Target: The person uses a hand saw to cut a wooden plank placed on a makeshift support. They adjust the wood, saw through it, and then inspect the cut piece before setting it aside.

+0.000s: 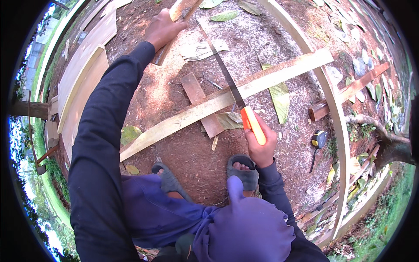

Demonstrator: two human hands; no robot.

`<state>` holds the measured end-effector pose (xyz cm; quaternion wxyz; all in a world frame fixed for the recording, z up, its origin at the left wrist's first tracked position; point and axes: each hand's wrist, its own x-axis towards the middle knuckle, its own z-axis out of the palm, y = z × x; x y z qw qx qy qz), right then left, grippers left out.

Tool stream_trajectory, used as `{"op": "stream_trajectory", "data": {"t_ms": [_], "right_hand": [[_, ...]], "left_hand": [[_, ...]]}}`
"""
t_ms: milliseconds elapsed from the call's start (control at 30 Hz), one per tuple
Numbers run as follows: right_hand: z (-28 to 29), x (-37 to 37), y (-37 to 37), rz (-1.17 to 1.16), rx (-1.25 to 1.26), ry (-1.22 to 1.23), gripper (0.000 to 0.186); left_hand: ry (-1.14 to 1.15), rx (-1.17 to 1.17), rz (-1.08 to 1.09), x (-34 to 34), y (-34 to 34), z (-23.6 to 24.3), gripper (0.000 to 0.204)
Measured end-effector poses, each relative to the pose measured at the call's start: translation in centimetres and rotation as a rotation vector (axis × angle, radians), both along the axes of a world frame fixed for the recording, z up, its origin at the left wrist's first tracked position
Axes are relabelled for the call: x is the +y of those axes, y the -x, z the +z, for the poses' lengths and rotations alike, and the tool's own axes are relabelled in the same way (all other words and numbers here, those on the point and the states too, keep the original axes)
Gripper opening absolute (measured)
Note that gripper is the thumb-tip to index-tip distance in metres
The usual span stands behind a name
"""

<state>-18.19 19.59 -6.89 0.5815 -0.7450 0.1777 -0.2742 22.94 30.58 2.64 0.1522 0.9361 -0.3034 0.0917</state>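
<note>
Several pale panels (87, 61) edge the left of the soil (150, 105) where I stand. My left hand (165, 29) closes around a piece of wood (180, 9); a long pale beam (209, 107) slants across the middle. The saw (236, 94) crosses over it, tip above open soil, my right hand (263, 142) wrapped around its orange handle (254, 124). Farther right, a tape measure (319, 139) lies with room around it, near the edge of a curving board (340, 131).
</note>
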Motion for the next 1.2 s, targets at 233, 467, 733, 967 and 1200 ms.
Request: {"op": "stream_trajectory", "data": {"t_ms": [233,467,733,967,1200], "right_hand": [[-0.3,-0.9,0.2,-0.004,0.03,0.075,0.052],[-0.1,-0.3,0.2,0.004,0.052,0.1,0.055],[-1.3,-1.1,1.2,0.077,0.233,-0.13,0.054],[-1.2,-2.2,1.7,0.043,0.237,-0.149,0.056],[0.0,-1.3,1.2,0.023,0.261,-0.089,0.054]], "left_hand": [[-0.124,0.243,0.31,7.8,1.1,-3.9,0.06],[-0.082,0.321,0.229,13.8,2.0,-8.3,0.063],[0.127,0.345,0.464,19.9,2.6,-13.0,0.07],[0.024,0.208,0.813,27.7,-0.5,-10.2,0.073],[-0.1,0.215,0.366,24.8,0.5,-8.3,0.069]]}}
